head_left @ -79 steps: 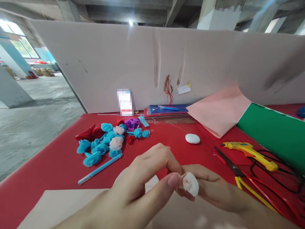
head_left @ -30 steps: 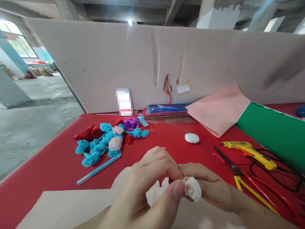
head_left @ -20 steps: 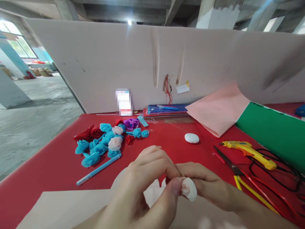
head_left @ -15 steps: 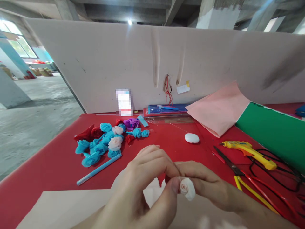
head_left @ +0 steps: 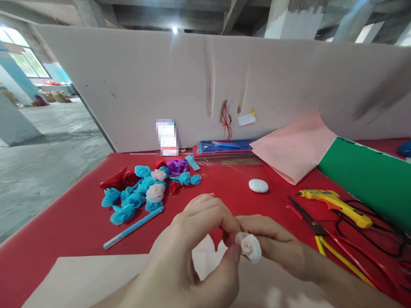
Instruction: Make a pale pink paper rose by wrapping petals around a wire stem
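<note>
Person's L hand (head_left: 195, 244), half-curled, & R hand (head_left: 281, 244), fingers nearly closed, pinch a white flower (head_left: 250, 247) btwn them over pale paper (head_left: 93, 276), cut off at bottom. R fingertips hidden. Phone (head_left: 167, 137) pixelated, text unreadable.

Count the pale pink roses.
3: one rose between left hand and right hand; a nearer rose and a farther rose in the flower pile. Others may be hidden.

Pale panel (head_left: 144, 77), upright. Before it: red table (head_left: 80, 218). Left of it: grey floor (head_left: 64, 128), pillar (head_left: 14, 115), bright window (head_left: 30, 63). Above it: concrete ceiling (head_left: 160, 8), one lit lamp (head_left: 174, 29).
</note>
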### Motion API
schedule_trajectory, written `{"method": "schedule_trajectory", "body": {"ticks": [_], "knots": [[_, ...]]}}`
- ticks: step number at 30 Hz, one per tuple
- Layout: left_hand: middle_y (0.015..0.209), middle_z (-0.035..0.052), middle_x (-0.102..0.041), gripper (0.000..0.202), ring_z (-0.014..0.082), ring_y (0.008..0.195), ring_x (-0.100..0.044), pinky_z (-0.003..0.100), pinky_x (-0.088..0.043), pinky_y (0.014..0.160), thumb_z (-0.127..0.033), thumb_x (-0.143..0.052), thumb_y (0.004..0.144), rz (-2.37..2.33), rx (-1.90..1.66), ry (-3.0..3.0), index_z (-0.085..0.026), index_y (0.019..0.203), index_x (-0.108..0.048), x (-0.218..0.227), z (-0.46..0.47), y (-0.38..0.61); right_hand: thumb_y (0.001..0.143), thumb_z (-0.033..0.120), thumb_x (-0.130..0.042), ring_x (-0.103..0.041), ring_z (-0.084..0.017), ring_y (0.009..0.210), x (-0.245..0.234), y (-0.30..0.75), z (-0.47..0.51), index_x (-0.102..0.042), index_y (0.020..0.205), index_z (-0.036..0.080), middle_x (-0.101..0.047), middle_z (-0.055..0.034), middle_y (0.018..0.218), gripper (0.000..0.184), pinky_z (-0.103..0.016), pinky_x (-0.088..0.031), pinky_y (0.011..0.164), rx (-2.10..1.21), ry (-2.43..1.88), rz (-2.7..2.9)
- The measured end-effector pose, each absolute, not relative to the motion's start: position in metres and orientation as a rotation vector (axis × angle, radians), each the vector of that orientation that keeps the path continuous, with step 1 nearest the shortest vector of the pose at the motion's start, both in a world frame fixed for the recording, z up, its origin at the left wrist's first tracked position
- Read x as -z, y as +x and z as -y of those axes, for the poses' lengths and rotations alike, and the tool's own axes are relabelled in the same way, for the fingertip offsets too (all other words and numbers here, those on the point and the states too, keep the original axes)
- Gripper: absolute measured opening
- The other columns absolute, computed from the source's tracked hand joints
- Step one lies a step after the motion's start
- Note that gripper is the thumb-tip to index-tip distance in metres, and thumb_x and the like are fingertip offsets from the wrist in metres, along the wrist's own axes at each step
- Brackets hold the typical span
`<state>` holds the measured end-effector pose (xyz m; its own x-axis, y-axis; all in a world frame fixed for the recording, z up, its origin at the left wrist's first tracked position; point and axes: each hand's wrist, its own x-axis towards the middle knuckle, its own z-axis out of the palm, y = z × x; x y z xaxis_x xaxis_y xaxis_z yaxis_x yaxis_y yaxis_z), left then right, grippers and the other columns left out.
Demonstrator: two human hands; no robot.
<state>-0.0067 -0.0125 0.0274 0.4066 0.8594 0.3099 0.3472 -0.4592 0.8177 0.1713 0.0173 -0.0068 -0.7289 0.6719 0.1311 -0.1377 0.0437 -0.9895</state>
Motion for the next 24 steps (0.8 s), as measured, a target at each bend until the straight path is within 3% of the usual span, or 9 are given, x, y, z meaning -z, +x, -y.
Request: {"method": "schedule_trajectory", "body": {"ticks": [6,11,18,24], "knots": [[0.074,-0.0009,-0.06,0.016,0.0141,0.072,-0.054,0.028,-0.044,0.069,-0.007,-0.046,0.079,-0.765,-0.979,1.778,-0.02,0.074,-0.054,-0.022,0.012,-0.007,0.09,0.023,-0.052,-0.035,-0.008,0.057,0.02,0.164,-0.015,-0.052,0.066,0.014,-0.042,0.0027,0.062,0.026,-0.023,-0.026,0.054,-2.176,-0.15,1.305],[0.075,-0.0008,-0.057,0.016,0.0147,0.074,-0.053,0.027,-0.044,0.069,-0.008,-0.048,0.079,-0.704,-0.916,1.733,-0.02,0.074,-0.056,-0.026,0.008,-0.007,0.087,0.022,-0.054,-0.033,-0.006,0.049,0.029,0.155,-0.01,-0.06,0.07,0.014,-0.039,0.0051,0.057,0.02,-0.022,-0.028,0.053,-2.194,-0.007,1.107],[0.073,-0.0003,-0.054,0.021,0.0153,0.072,-0.052,0.029,-0.043,0.072,-0.027,-0.046,0.089,-0.65,-0.929,1.806,-0.02,0.07,-0.052,-0.027,0.007,-0.011,0.081,0.02,-0.061,-0.038,-0.005,0.047,0.028,0.16,-0.01,-0.061,0.068,0.011,-0.046,0.0029,0.054,0.015,-0.019,-0.027,0.048,-2.318,-0.101,1.083],[0.075,-0.0035,-0.052,0.01,0.0126,0.073,-0.049,0.026,-0.041,0.073,-0.014,-0.048,0.082,-0.739,-0.864,1.851,-0.022,0.077,-0.051,-0.025,0.014,-0.011,0.073,0.023,-0.069,-0.042,-0.004,0.049,0.026,0.164,-0.011,-0.063,0.067,0.01,-0.052,0.0026,0.061,0.015,-0.018,-0.034,0.054,-2.372,-0.304,1.08]]}}
